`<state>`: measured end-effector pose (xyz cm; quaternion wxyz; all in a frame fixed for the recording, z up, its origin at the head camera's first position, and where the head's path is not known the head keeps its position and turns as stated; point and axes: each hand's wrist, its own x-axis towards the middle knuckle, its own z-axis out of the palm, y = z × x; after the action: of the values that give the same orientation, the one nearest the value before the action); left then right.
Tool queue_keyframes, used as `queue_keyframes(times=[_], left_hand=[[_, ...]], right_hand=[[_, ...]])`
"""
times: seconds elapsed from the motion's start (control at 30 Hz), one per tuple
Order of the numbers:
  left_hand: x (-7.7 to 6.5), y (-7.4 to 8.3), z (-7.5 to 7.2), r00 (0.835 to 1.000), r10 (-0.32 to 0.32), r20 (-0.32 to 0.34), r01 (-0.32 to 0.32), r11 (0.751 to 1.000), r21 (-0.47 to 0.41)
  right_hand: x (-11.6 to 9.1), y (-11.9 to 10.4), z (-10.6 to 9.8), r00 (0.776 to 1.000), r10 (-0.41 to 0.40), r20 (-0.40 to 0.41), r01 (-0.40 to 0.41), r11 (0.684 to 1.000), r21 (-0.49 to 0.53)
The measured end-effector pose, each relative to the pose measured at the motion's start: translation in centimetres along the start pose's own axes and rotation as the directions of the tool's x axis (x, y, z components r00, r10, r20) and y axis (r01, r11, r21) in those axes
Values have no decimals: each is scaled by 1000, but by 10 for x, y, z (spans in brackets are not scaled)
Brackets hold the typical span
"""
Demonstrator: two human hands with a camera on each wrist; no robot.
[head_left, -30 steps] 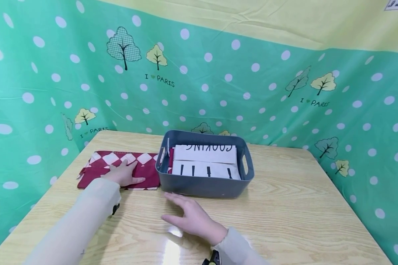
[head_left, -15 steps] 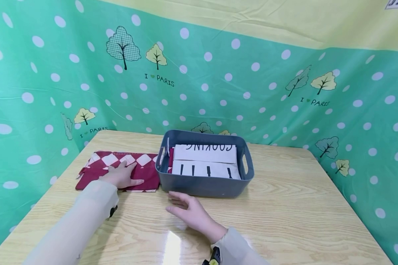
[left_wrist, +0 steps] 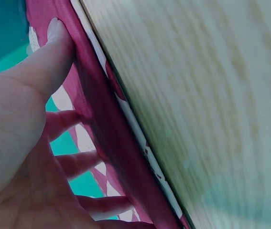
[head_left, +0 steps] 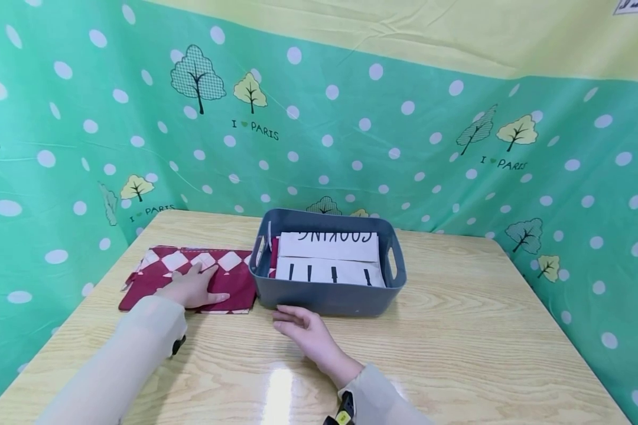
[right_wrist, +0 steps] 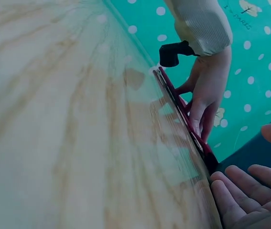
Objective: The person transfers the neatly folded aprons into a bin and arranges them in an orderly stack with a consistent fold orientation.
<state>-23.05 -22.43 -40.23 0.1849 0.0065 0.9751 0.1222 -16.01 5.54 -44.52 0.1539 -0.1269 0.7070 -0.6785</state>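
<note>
A folded maroon cloth [head_left: 239, 283] with a row of white diamonds lies on the left of the table. My left hand [head_left: 190, 289] rests on it with fingers spread; in the left wrist view its thumb and fingertips touch the maroon fabric [left_wrist: 97, 105]. Right beside the cloth stands a grey-blue plastic basket [head_left: 324, 300]. Inside it sits a folded white cloth [head_left: 329, 268] printed with "COOKING" and dark utensil handles, with a strip of maroon fabric at its left. Just in front of the basket, my right hand [head_left: 312, 339] holds nothing, its fingers relaxed and loosely bent.
Both hands are over a light wood table [head_left: 478, 330]. Behind it hangs a green curtain [head_left: 436, 136] with white dots and trees, wrapping round both sides. The basket's side handle [head_left: 392, 264] faces right.
My left hand and the maroon cloth under it have shifted slightly toward me and to the left. My right hand has moved a little to the right, its fingers drawn closer together.
</note>
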Motion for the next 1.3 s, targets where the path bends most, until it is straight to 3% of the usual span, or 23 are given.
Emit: queue_keyframes(times=[0.23, 0.57, 1.3], left_hand=[[-1, -1, 6, 1000, 2, 4, -2, 1000, -4], [-11, 1, 10, 1000, 10, -13, -10, 1000, -2], [-32, 2, 15, 1000, 9, -12, -9, 1000, 0]], right_hand=[[0, -1, -2, 1000, 5, -9, -5, 998, 60], [0, -2, -3, 1000, 26, -16, -25, 997, 77], [2, 2, 7, 997, 72, -20, -65, 968, 241]])
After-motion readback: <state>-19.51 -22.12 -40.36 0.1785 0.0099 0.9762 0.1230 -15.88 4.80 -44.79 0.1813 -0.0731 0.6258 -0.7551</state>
